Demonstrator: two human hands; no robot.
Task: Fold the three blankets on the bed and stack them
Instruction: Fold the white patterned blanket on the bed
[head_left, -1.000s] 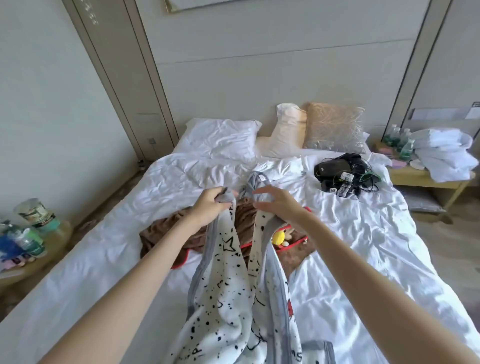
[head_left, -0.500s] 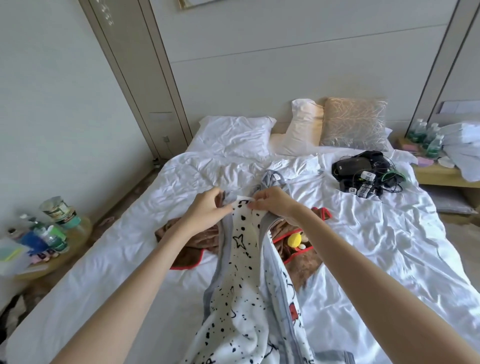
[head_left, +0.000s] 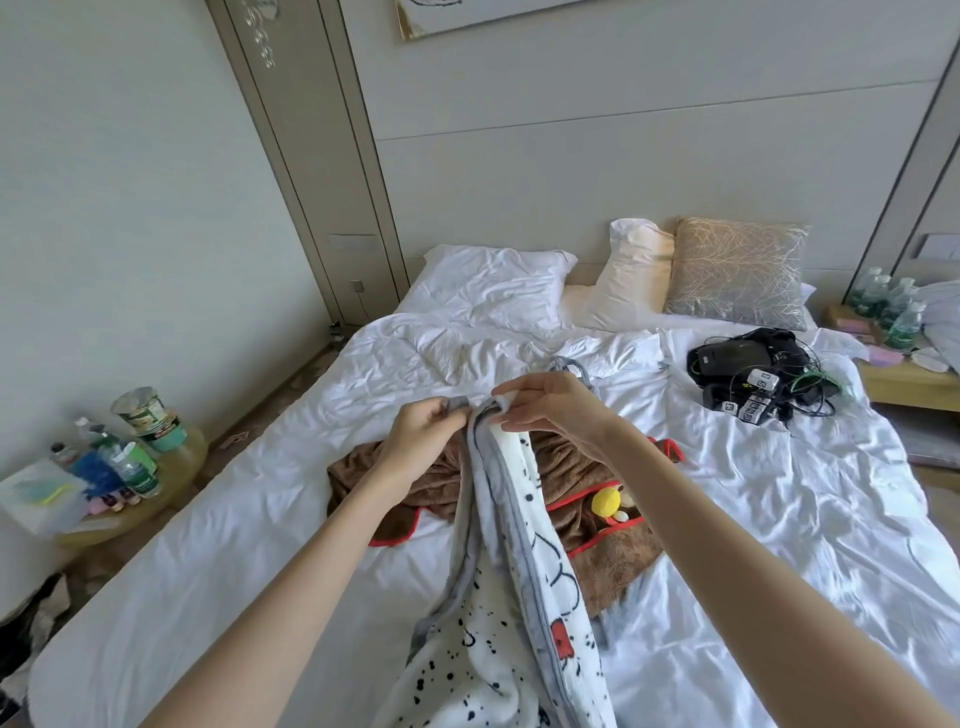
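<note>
- A white spotted blanket (head_left: 511, 597) with grey trim is hanging down from both hands toward the viewer, bunched into a narrow column.
- The left hand (head_left: 423, 441) is pinching a grey corner of its top edge; the right hand (head_left: 550, 410) is pinching the edge just beside it, the two hands nearly touching.
- Just beneath the hands, a brown blanket (head_left: 576, 467) with red trim is lying crumpled on the bed (head_left: 260, 519), a small yellow toy (head_left: 607, 503) resting on it.
- Risk: with corners mismatched, the fold could be turning out crooked; the hanging cloth could be dragging the toy.
- Beyond the right hand, black cables and gear (head_left: 753, 374) are sitting near the pillows.
</note>
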